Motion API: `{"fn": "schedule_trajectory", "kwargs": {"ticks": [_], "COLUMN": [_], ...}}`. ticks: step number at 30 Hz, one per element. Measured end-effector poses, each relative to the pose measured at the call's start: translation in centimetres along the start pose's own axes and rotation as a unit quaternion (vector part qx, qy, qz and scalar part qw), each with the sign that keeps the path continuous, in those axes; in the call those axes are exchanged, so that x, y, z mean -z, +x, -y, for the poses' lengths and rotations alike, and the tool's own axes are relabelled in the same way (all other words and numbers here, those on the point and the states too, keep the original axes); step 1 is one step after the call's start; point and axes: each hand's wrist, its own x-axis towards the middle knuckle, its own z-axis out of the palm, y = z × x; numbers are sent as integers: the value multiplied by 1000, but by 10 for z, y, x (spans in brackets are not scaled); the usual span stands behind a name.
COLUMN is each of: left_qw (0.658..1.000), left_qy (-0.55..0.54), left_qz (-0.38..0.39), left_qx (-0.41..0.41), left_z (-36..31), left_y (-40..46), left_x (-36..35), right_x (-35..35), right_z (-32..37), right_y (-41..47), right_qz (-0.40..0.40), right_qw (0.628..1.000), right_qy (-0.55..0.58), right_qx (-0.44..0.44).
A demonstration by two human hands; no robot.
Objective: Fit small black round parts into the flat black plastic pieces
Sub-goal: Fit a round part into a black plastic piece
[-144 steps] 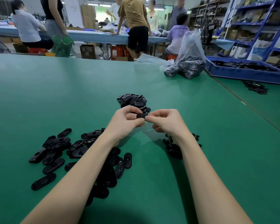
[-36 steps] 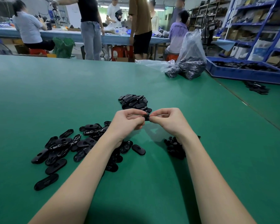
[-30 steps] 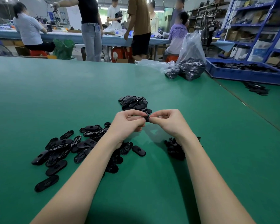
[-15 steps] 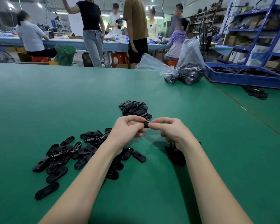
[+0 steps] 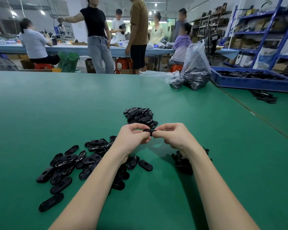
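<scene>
- Just above frame centre, the left hand [image 5: 133, 138] and right hand [image 5: 170, 136] meet, fingers curled, together pinching one flat black piece [image 5: 149, 130] held above the green table [image 5: 56, 100].
- Whether a round part sits in it cannot be told.
- A tidy heap of flat pieces [image 5: 140, 116] lies just beyond the hands.
- A loose scatter of flat pieces [image 5: 70, 165] spreads lower left.
- A small pile of round parts [image 5: 181, 163] sits under the right wrist.
- Upper right: plastic bags [image 5: 195, 70] and a blue tray [image 5: 254, 81].
</scene>
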Motion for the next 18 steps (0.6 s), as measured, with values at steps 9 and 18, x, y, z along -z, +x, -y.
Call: {"fn": "schedule_trajectory", "kwargs": {"ticks": [9,18], "left_qw": [999,997], "left_qy": [32,75], "left_qz": [-4,-11], "left_qx": [2,-5], "left_z": [3,7], "left_y": [2,4], "left_x": [2,4], "right_x": [-5,-10], "right_z": [-4,-6], "right_y": [2,1], "right_qz": [-24,-52], "right_qw": [999,996], "right_qy": [-35,-53], "right_qx": [20,45]}}
